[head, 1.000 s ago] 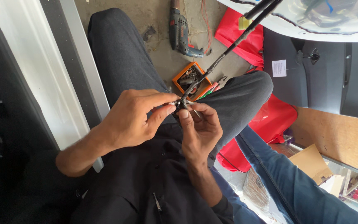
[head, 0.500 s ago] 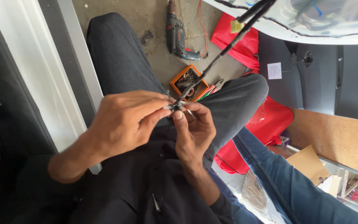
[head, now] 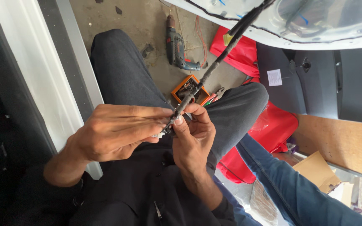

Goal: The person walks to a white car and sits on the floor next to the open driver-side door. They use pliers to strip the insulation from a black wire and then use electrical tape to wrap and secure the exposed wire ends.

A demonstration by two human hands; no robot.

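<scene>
The person sits with both hands above the lap, and the step in hand seems to be work on the end of a black taped wire harness [head: 214,69]. The harness comes down from the white car body panel [head: 239,31] at the top edge of the view and ends between the two hands. The left hand [head: 116,132] is closed in a pinch: thumb and fingers press together on the small white connector [head: 159,135] at the harness end. The right hand [head: 193,136] is also closed on the harness, thumb on top and the fingers curled under it, just beside the left fingertips, so the two hands touch.

The next move, as I judge it, calls for a fine grip and a steady harness, because the connector is small and partly hidden by the fingers.

The harness looks rough, wrapped in dull black tape, thin and a little stiff. The connector is smooth plastic. On the concrete floor [head: 147,29] beyond the knees lie a cordless drill [head: 177,46], a small orange box of parts [head: 187,88] and red plastic bags [head: 273,125]
</scene>
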